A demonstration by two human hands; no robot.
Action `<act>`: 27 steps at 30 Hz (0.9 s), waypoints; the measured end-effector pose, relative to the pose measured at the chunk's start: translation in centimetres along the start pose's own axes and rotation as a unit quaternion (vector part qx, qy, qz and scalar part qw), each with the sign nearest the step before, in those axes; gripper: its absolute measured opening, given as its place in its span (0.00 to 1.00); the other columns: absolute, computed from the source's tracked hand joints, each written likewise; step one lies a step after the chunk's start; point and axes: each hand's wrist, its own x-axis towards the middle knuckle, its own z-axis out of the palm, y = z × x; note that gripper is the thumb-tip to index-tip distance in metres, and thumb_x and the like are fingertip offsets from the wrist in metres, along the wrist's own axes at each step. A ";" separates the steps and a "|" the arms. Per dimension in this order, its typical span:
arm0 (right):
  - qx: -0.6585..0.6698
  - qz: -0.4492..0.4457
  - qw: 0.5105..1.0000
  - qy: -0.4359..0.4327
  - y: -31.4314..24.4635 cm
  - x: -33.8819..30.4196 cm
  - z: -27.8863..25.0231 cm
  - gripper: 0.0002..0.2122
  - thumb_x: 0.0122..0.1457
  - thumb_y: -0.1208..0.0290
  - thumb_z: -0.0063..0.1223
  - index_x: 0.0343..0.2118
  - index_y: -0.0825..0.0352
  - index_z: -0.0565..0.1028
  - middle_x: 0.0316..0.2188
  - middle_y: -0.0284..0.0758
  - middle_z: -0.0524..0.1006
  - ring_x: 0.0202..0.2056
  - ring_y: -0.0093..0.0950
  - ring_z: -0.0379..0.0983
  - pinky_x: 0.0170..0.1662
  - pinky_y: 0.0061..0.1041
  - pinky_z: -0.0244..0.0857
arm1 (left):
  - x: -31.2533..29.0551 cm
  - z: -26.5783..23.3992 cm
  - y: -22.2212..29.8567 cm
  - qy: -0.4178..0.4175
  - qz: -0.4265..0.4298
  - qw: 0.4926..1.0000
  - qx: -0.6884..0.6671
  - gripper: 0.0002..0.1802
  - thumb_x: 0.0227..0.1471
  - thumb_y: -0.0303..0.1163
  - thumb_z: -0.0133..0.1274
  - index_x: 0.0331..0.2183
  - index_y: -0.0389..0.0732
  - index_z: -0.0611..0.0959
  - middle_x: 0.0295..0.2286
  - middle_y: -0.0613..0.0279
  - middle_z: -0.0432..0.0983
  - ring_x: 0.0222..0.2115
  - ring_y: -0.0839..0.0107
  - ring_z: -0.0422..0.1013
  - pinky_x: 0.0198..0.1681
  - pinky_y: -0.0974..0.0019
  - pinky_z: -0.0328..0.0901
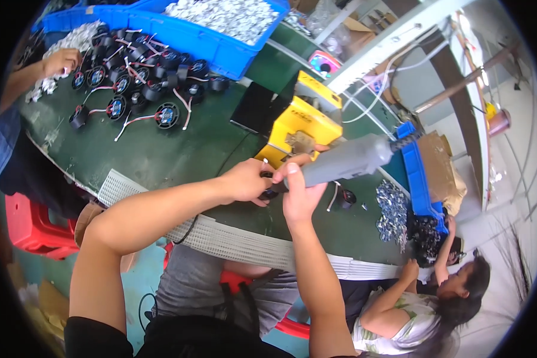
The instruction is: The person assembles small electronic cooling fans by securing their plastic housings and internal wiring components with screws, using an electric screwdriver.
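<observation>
My left hand [246, 180] is closed around a small black round part [269, 186], mostly hidden by its fingers. My right hand [301, 194] grips a grey electric screwdriver [347, 160], tilted with its narrow front end at the black part and its cable end up to the right. Whether the bit touches the part cannot be seen. Just beyond both hands stands a yellow boxy machine [307, 122]. One black round part with wires [347, 198] lies on the green table [161, 156] to the right of my right hand.
Many wired black round parts [138, 74] are heaped at the far left, below a blue bin [221, 51] of white pieces. Small metal pieces [392, 209] lie at right. A slotted white strip [238, 243] follows the near edge. Co-workers' hands [61, 62] work at both sides.
</observation>
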 end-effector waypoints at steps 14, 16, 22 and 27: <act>-0.641 0.094 0.762 -0.022 -4.7 -2.4 -18.4 0.24 0.47 0.73 0.62 0.50 0.68 0.72 0.40 0.44 0.78 0.40 0.36 0.76 0.46 0.32 0.69 | -6.1 -8.1 6.1 0.505 0.277 0.699 0.425 0.35 0.47 0.35 0.58 0.56 0.44 0.65 0.52 0.43 0.60 0.32 0.40 0.74 0.36 0.43 0.70; -0.467 0.154 0.869 0.060 -4.9 -3.2 -15.6 0.27 0.49 0.76 0.59 0.55 0.66 0.68 0.38 0.39 0.76 0.38 0.28 0.73 0.44 0.26 0.68 | -5.6 -5.9 5.2 0.409 0.355 0.724 0.428 0.28 0.45 0.35 0.60 0.49 0.43 0.73 0.44 0.53 0.71 0.42 0.51 0.73 0.40 0.52 0.71; -0.048 0.167 0.983 0.065 -4.3 -6.7 -6.2 0.35 0.54 0.77 0.56 0.64 0.63 0.52 0.45 0.38 0.71 0.48 0.28 0.68 0.52 0.26 0.62 | -4.6 1.4 1.4 -0.058 0.469 0.773 0.424 0.38 0.45 0.41 0.63 0.56 0.44 0.68 0.49 0.52 0.65 0.48 0.54 0.68 0.43 0.55 0.71; -0.185 0.158 0.968 -0.058 -3.8 -4.2 -4.4 0.18 0.60 0.71 0.53 0.52 0.72 0.69 0.49 0.39 0.69 0.50 0.30 0.67 0.54 0.26 0.61 | -3.5 0.3 0.9 -0.035 0.502 0.788 0.353 0.34 0.46 0.36 0.62 0.54 0.40 0.70 0.47 0.52 0.69 0.47 0.52 0.69 0.46 0.55 0.68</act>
